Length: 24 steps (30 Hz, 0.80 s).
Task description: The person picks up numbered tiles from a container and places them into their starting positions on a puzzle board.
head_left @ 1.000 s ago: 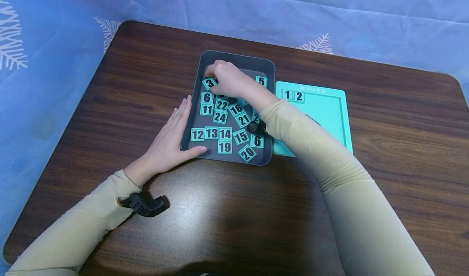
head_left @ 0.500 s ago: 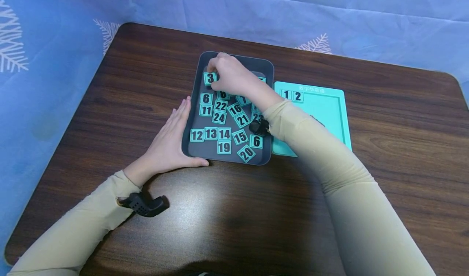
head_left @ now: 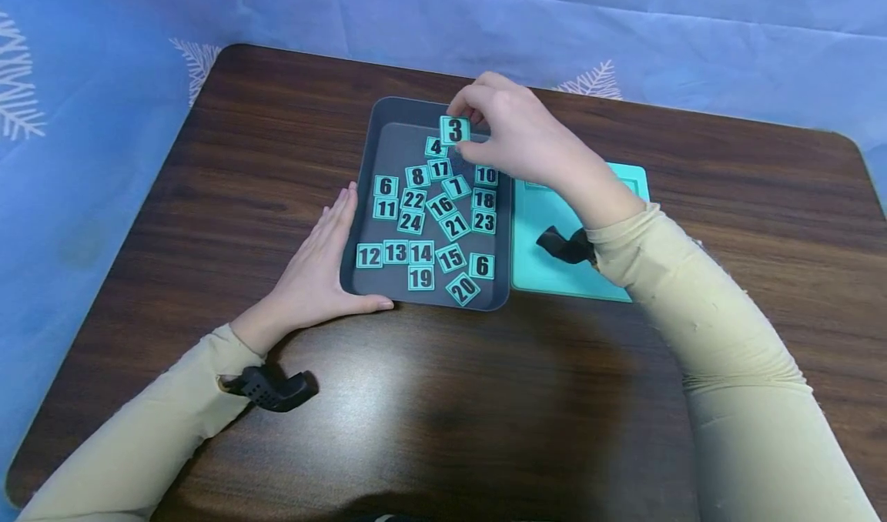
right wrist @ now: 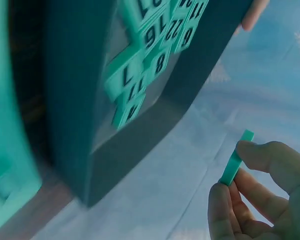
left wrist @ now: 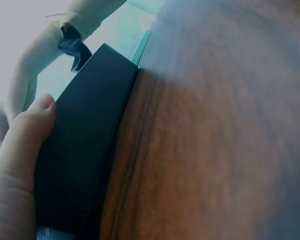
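My right hand (head_left: 520,129) pinches a teal square tile marked 3 (head_left: 454,130) between thumb and fingers, raised over the far right part of the grey tray (head_left: 395,133). In the right wrist view this tile (right wrist: 234,162) appears edge-on, apart from the tray. Several numbered tiles lie loose in the tray, among them the 4 tile (head_left: 434,148) and the 20 tile (head_left: 463,289). My left hand (head_left: 312,264) rests against the tray's left side with fingers straight, its thumb (left wrist: 35,120) along the near wall.
Right beside the tray lies a teal board (head_left: 540,272) with a raised rim, its upper part hidden by my right hand and forearm. Both stand on a dark wooden table (head_left: 443,399). A blue cloth (head_left: 388,21) hangs behind the table's far edge.
My right hand has lifted the 3 tile from the tray's far left corner and carried it right. It now covers the 1 and 2 tiles on the board. My left hand stays put.
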Each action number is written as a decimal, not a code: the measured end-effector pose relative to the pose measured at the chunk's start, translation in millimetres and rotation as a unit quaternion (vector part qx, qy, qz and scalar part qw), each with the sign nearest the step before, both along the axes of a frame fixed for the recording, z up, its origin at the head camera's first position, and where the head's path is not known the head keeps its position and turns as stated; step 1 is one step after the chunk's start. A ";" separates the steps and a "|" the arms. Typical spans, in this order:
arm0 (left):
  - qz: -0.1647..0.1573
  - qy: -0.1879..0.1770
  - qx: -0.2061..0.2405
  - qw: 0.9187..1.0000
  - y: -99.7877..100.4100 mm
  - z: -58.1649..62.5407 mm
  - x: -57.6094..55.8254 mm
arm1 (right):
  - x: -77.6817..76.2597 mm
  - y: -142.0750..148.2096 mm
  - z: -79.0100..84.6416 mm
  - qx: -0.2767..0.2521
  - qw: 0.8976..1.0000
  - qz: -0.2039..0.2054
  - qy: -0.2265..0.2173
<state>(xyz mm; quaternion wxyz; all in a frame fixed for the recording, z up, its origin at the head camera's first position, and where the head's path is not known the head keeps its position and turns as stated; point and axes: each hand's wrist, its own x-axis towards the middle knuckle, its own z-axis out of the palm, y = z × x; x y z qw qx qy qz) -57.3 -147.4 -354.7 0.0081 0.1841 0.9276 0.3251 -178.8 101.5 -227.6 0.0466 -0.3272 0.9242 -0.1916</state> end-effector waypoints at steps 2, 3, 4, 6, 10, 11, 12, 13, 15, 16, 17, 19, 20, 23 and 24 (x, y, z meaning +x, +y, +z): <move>0.002 0.002 -0.001 1.000 -0.7 -0.2 0.3 | 1.7 13.8 2.2 0.004 1.000 -0.012 0.002; 0.002 0.003 -0.001 1.000 -0.9 -0.4 0.3 | 2.6 21.0 2.2 0.007 1.000 -0.019 0.003; 0.001 0.003 -0.001 1.000 -1.1 -0.6 0.2 | 3.4 28.0 1.5 0.010 1.000 -0.025 0.002; 0.001 0.004 -0.001 1.000 -1.1 -1.0 -0.1 | 4.5 41.6 -1.3 0.017 0.999 -0.038 -0.001; 0.000 0.006 0.000 1.000 -1.0 -1.4 -0.8 | 5.3 65.9 -10.5 0.024 0.998 -0.056 -0.012; 0.000 0.007 0.000 1.000 -1.1 -1.4 -1.0 | 5.1 71.2 -13.0 0.023 0.998 -0.060 -0.016; -0.001 0.006 0.000 1.000 -1.3 -1.5 -1.0 | 5.0 76.2 -15.4 0.023 0.998 -0.063 -0.019; -0.001 0.006 0.001 1.000 -1.5 -1.5 -1.1 | 4.8 80.9 -17.7 0.022 0.997 -0.067 -0.023; -0.002 0.005 0.002 1.000 -1.8 -1.8 -1.1 | 4.6 89.7 -21.9 0.022 0.997 -0.073 -0.030; -0.002 0.005 0.003 1.000 -2.0 -1.9 -1.2 | 4.3 93.7 -23.8 0.023 0.996 -0.075 -0.032; -0.002 0.005 0.004 1.000 -2.2 -2.1 -1.2 | 3.9 97.4 -25.6 0.024 0.996 -0.077 -0.034; -0.003 0.006 0.006 1.000 -2.6 -2.4 -1.1 | 3.0 104.2 -28.5 0.028 0.996 -0.082 -0.036; -0.003 0.006 0.006 1.000 -2.8 -2.5 -1.0 | 2.4 107.4 -29.6 0.031 0.995 -0.084 -0.038; -0.005 0.009 0.008 1.000 -3.5 -2.7 -0.7 | 0.2 116.1 -32.8 0.042 0.994 -0.093 -0.044; -0.006 0.009 0.009 1.000 -3.7 -2.7 -0.6 | -0.6 118.8 -33.8 0.046 0.993 -0.097 -0.047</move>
